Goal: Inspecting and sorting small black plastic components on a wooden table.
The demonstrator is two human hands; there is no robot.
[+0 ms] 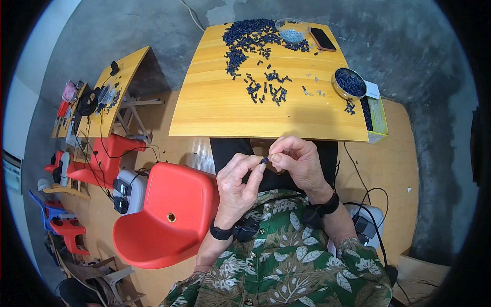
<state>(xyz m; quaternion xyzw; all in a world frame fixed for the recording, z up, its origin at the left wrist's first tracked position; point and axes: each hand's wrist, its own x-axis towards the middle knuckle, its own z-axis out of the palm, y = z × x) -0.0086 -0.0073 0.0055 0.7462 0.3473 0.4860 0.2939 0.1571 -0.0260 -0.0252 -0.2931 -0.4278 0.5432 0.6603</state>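
My left hand [238, 185] pinches a small dark blue cylindrical piece [264, 160] between thumb and fingertips, just off the table's near edge. My right hand [303, 162] meets it from the other side, thumb and index finger pressed together at the end of the piece. Whatever those right fingertips grip is too small and covered to make out. Many similar dark pieces [249, 31] lie heaped along the far left of the wooden table [204, 97], with looser ones [276, 94] scattered toward its middle. A metal bowl [336, 88] full of them stands at the right edge.
At the table's back is a clear bowl [279, 25] with small light-blue bits, beside a phone [323, 39]. A yellow-edged box [377, 120] adjoins the table's right side. A red chair [169, 194] stands at my left; cables [381, 192] trail across the floor on the right.
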